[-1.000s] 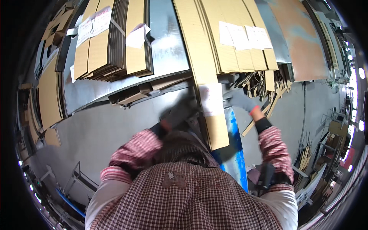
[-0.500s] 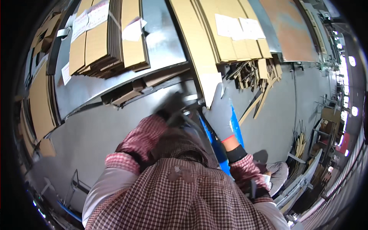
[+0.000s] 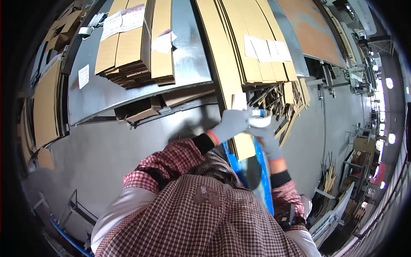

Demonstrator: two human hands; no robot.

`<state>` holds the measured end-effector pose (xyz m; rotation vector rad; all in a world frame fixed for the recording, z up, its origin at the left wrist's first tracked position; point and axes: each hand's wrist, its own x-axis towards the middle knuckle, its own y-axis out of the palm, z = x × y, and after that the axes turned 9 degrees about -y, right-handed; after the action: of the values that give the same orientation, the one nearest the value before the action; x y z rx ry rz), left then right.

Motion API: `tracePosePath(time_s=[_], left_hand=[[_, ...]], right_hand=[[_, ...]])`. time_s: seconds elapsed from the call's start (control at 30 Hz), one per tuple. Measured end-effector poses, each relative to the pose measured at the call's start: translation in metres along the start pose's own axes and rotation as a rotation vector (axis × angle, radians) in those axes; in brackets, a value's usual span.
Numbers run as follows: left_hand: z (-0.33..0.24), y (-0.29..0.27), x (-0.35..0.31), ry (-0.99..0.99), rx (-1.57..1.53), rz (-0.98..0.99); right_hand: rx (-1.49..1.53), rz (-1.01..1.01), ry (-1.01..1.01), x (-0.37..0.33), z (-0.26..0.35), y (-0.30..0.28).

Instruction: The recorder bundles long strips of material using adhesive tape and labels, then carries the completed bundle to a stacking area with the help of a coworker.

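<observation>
One label (image 3: 239, 101) partly hidden — left hand (image 3: 233, 122) over cardboard (image 3: 243, 147), right hand (image 3: 267, 140) blurred.

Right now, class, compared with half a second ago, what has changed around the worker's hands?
The left hand has moved right, from beside the long cardboard strips to over their near part. A white, roll-like thing now shows at the right hand. The cardboard stack on the left still lies on the metal table.
</observation>
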<state>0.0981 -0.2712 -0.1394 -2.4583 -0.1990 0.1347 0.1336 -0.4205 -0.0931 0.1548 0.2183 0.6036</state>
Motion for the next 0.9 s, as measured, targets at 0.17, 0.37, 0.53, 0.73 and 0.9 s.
tracePosePath(time_s=[0.17,0.37,0.53,0.73,0.9], left_hand=[[-0.007,0.008,-0.003,-0.042,0.188,0.036],[-0.015,-0.007,-0.015,-0.023,0.105,-0.092],[-0.020,0.016,0.002,0.190,0.717,0.031],[0.067,-0.061,0.010,0.323,-0.104,-0.166],[0.052,0.062,-0.043,0.012,-0.293,-0.359]], right_hand=[[-1.241,0.151,-0.339,0.008,0.079,-0.003],[-1.041,0.815,0.031,0.095,0.074,-0.014],[-1.958,1.023,-0.141,0.135,-0.060,-0.103],[-1.448,0.580,-0.217,0.129,-0.047,-0.073],[-1.380,0.913,0.095,0.076,-0.002,-0.047]])
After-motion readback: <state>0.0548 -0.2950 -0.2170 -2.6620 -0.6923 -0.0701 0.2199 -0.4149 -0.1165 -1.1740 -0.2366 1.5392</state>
